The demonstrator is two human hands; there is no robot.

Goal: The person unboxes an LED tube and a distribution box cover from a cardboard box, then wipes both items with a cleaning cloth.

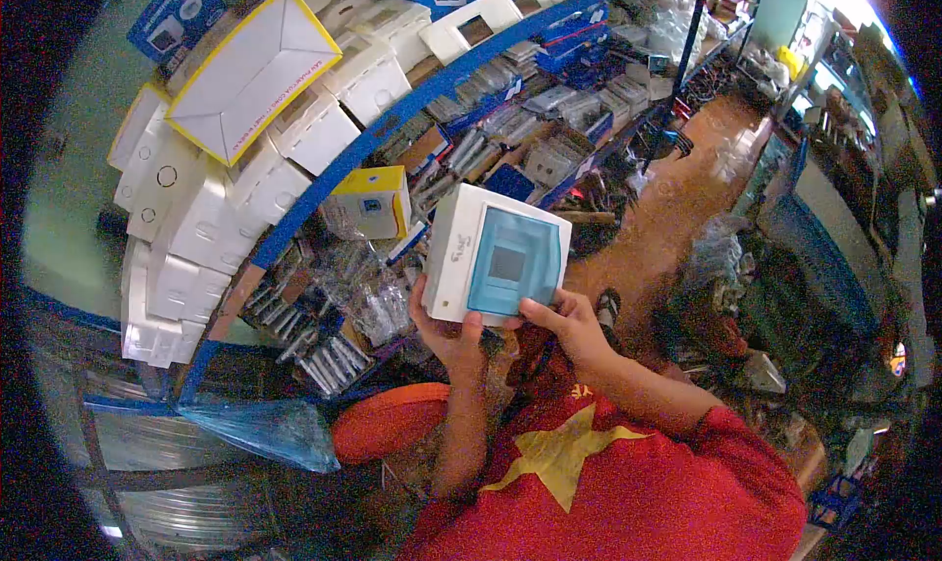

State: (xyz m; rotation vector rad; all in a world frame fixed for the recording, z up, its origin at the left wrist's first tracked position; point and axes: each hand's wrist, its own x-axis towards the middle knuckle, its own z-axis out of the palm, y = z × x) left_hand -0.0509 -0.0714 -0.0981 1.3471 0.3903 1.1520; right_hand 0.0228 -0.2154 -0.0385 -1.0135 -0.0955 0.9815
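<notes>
Box: white plastic breaker box with tinted blue door, held up before the blue shelf rail.
Left hand: fingers closed under its lower left corner.
Right hand: fingers pinching its lower right edge.
Axis: tilted, door facing the camera.

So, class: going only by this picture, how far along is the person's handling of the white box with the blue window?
Done: the white box with the blue window is off the shelf and raised. In hand: the left hand supports its lower left edge, and the right hand grips the lower right corner by the tinted cover. Left: the cover looks closed, and the box is not set down anywhere; similar white boxes sit stacked on the shelf.
</notes>
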